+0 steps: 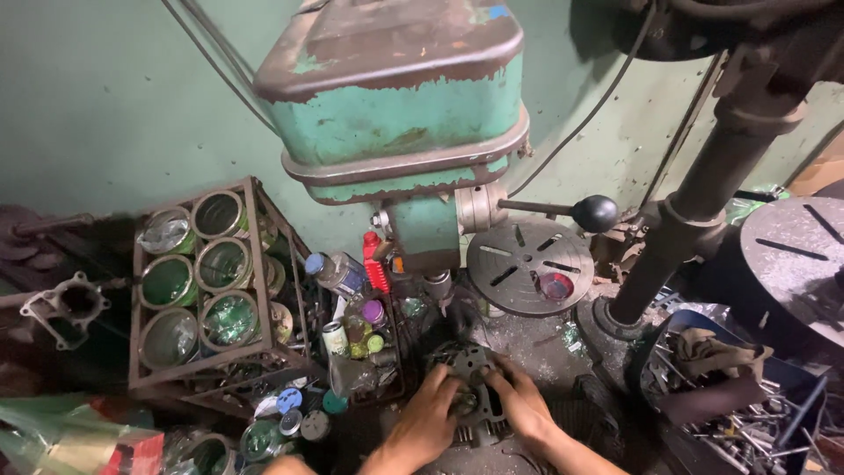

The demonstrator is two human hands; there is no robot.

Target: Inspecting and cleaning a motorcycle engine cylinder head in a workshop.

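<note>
clutter all round: green drill press looms right above my hands, its black-knobbed lever sticking out to the right, round slotted table beside it. wire rack on the left holds six tins i can count. bottles crowd between rack and work. dark metal casting, greasy and ribbed, sits low centre under the spindle; my left hand and right hand both clasp it.

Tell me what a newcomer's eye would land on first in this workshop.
The big green drill press with flaking paint fills the top centre. Below it, the left hand and right hand grip a dark metal part from both sides. At left, a rusty rack holds round cans lying on their sides.
</note>
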